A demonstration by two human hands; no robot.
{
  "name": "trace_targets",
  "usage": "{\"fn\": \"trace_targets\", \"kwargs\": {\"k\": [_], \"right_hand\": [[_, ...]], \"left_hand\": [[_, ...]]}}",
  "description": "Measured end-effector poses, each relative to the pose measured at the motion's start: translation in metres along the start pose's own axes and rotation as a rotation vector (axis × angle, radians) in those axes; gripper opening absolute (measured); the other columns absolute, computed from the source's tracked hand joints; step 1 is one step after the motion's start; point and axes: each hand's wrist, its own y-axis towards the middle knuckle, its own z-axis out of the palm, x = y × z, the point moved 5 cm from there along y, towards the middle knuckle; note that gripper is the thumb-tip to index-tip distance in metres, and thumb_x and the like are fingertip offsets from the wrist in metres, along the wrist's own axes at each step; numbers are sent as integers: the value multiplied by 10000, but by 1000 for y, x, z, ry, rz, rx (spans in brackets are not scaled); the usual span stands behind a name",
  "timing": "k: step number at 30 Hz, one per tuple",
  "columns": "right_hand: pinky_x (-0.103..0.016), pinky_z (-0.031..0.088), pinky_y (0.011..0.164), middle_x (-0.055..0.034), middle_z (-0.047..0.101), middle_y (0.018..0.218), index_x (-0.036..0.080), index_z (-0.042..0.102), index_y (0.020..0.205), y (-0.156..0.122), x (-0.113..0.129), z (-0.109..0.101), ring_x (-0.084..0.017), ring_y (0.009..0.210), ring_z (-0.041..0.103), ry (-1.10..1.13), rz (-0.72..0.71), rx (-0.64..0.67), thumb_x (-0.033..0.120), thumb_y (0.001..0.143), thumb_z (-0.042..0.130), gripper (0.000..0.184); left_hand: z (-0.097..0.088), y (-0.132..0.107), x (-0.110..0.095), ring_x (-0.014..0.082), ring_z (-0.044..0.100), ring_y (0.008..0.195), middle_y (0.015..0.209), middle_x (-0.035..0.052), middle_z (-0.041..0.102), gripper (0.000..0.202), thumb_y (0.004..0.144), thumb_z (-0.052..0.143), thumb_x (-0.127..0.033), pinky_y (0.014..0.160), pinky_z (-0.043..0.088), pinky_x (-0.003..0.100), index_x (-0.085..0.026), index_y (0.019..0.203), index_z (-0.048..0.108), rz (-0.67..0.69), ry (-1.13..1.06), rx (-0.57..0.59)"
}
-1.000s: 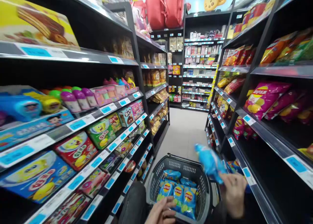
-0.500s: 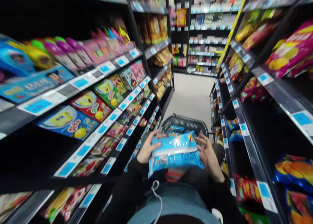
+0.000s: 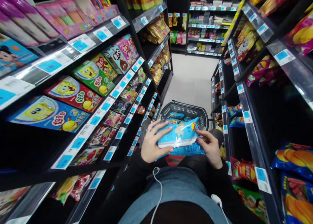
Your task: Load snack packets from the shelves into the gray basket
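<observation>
A shiny blue bag of chips (image 3: 179,134) with a pale band across it is held level in front of my body. My left hand (image 3: 154,142) grips its left end, fingers laid over the top and thumb along the near side. On the right end, my right hand (image 3: 209,146) pinches the edge between thumb and fingers. Just beyond the bag is a dark grey shopping basket (image 3: 202,113), partly covered by it. Other blue packets (image 3: 177,115) lie inside the basket. The underside of the held bag is hidden.
Shelves flank me closely. On the left are boxed snacks (image 3: 73,93) and toy-like sweets (image 3: 70,15); on the right hang shelves with chip bags (image 3: 244,170). The pale aisle floor (image 3: 188,74) runs to a back shelf (image 3: 207,27). A white earphone cord (image 3: 158,191) dangles over my lap.
The chip bag has tipped and moved slightly up toward the basket. My left hand has slid further over its top, and my right fingers have closed on its edge. The view has tilted down.
</observation>
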Motion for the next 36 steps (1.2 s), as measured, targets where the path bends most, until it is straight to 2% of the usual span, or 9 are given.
{"fn": "trace_targets", "kwargs": {"k": [3,5,9,13,17,22,27,31,36], "right_hand": [[-237,494,556,-27,670,852,216,691,873,-4,-4,-2,-123,630,596,7,-44,-54,274,683,711,199],[-232,484,558,-25,655,814,211,695,802,-7,-5,0,-123,646,592,-24,-122,-51,245,689,705,118],[-222,471,592,-24,614,776,205,678,732,-9,-7,4,-122,706,588,-122,-236,-14,204,742,659,22],[-235,473,604,-39,604,837,211,671,801,-5,-7,4,-131,741,588,-193,-264,74,198,770,632,52],[-258,471,592,-52,579,893,229,674,821,-5,0,5,-142,739,571,-329,-307,181,226,790,607,74],[-276,459,600,-57,524,879,223,619,802,-9,1,12,-154,752,544,-499,-357,203,234,835,522,102],[-301,437,675,-62,463,895,200,523,789,-14,-8,22,-169,819,504,-567,-358,246,227,868,438,119],[-322,394,740,-59,447,890,193,483,762,-18,-10,27,-180,857,474,-583,-262,360,241,889,403,158],[-301,376,734,-38,447,847,190,453,739,-22,-8,32,-163,820,457,-481,-73,525,305,903,395,208]], "left_hand": [[8,-2,-8,340,417,1204,1190,96,589,733,644,596,-647,1059,53,643,-243,1249,506,12,114,114],[16,-5,-13,339,445,1188,1207,116,580,775,648,605,-632,1046,18,666,-221,1288,457,52,157,148],[27,-14,-24,290,465,1201,1248,168,539,596,734,627,-449,1013,334,557,-185,1240,455,333,108,63],[28,-18,-27,279,472,1203,1242,155,552,303,756,633,-332,928,460,482,-195,1018,565,450,163,-1],[25,-16,-26,241,534,1143,1208,117,591,118,821,547,-294,903,491,417,-193,845,603,307,150,112],[23,-14,-24,209,598,1004,1068,84,642,201,858,466,-291,870,499,392,-207,779,631,42,60,222],[19,-18,-27,188,532,965,953,71,582,204,867,428,-236,964,412,409,-190,781,608,54,68,200],[21,-27,-25,206,443,971,956,83,524,193,870,407,-241,986,362,431,-173,815,579,35,2,342],[20,-35,-15,213,394,980,994,82,480,218,877,399,-283,897,398,393,-174,791,566,-196,-176,488]]}}
